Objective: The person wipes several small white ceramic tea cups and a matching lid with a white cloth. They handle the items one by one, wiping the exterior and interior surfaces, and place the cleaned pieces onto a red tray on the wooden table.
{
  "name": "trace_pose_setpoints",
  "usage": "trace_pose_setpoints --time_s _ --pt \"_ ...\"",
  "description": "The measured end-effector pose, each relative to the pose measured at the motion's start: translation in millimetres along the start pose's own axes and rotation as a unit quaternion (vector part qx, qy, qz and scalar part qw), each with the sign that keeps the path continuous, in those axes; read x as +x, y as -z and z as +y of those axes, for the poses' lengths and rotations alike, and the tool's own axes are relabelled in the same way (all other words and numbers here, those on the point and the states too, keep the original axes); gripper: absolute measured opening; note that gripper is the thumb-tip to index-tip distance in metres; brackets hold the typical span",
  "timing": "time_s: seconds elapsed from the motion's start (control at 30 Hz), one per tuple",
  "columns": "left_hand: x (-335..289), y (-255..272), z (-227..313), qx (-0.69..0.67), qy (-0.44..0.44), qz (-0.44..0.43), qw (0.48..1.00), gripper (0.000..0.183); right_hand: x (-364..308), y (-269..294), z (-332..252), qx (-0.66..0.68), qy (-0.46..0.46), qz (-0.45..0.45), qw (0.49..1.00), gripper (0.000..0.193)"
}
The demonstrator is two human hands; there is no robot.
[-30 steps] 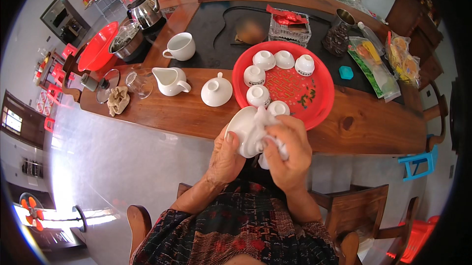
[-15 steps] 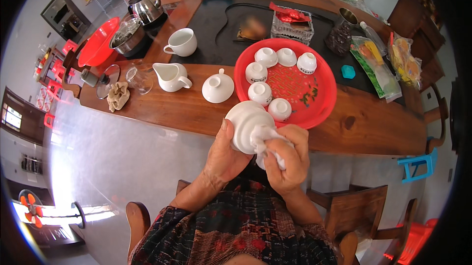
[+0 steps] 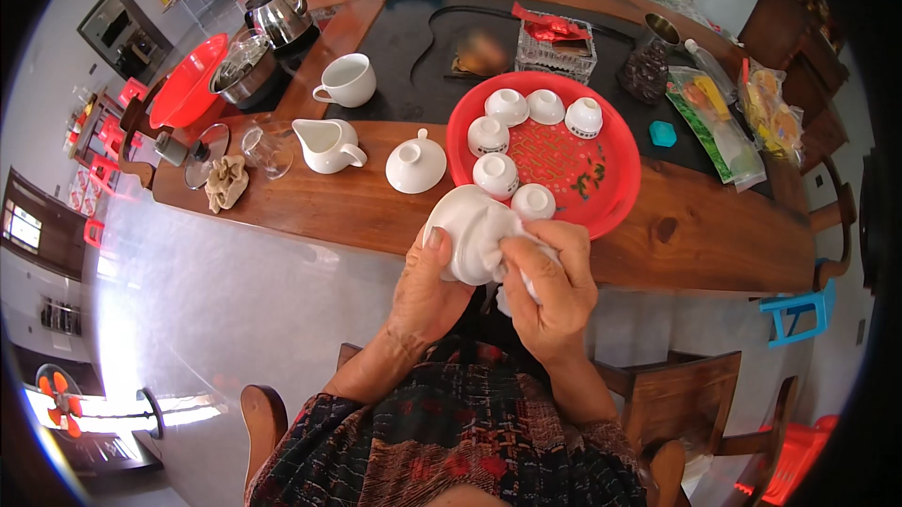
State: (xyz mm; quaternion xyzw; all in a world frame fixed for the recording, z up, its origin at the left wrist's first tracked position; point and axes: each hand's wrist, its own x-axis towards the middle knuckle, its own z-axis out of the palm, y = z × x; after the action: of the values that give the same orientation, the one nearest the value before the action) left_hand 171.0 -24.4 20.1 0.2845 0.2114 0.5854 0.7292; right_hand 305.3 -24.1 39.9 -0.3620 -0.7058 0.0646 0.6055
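Above the table's near edge, my left hand grips the rim of a round white porcelain bowl, thumb on its near side. My right hand is closed around a bunched white cloth, which is pressed against the bowl. Part of the bowl is covered by the cloth and fingers. Just beyond, a red round tray carries several small white cups set around its left and far sides. Left of the tray lie a white lid-like piece and a white pitcher.
A white mug, a glass cup and a crumpled tan cloth are on the left. Further back stand a steel kettle and a glass box. Packaged items lie right; a wooden chair stands behind right.
The white cloth has moved up and left over the bowl, covering more of its face. My right hand has turned slightly with it, while my left hand keeps its grip.
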Motion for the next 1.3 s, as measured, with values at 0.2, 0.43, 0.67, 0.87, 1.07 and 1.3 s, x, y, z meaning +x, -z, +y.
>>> trace_pose_setpoints --time_s 0.2,0.43,0.67,0.87,1.07,1.3 --pt "0.1 7.1 -2.7 0.021 -0.013 0.027 0.999 0.064 -8.3 3.0 -1.8 -0.026 -0.038 -0.038 0.998 0.031" --pt "0.1 5.6 -3.5 0.013 -0.005 0.015 1.0 0.063 -7.2 2.0 -4.9 0.054 -0.039 -0.027 0.997 0.028" --pt "1.6 -4.0 -1.3 0.044 -0.025 -0.002 0.999 0.057 -8.1 1.1 4.4 0.031 -0.081 0.025 0.996 0.027" --pt "-1.1 11.4 -12.7 0.059 -0.078 -0.061 0.993 0.039 2.3 1.6 -9.0 -0.044 0.034 -0.028 0.998 0.032" --pt "-6.2 6.3 -10.3 0.113 -0.057 -0.045 0.991 0.035 9.6 8.1 6.8 0.004 -0.102 -0.001 0.995 0.024" --pt "-6.0 14.9 -11.4 0.108 -0.072 -0.081 0.988 0.032 5.5 10.5 6.2 0.023 -0.081 -0.014 0.996 0.027"
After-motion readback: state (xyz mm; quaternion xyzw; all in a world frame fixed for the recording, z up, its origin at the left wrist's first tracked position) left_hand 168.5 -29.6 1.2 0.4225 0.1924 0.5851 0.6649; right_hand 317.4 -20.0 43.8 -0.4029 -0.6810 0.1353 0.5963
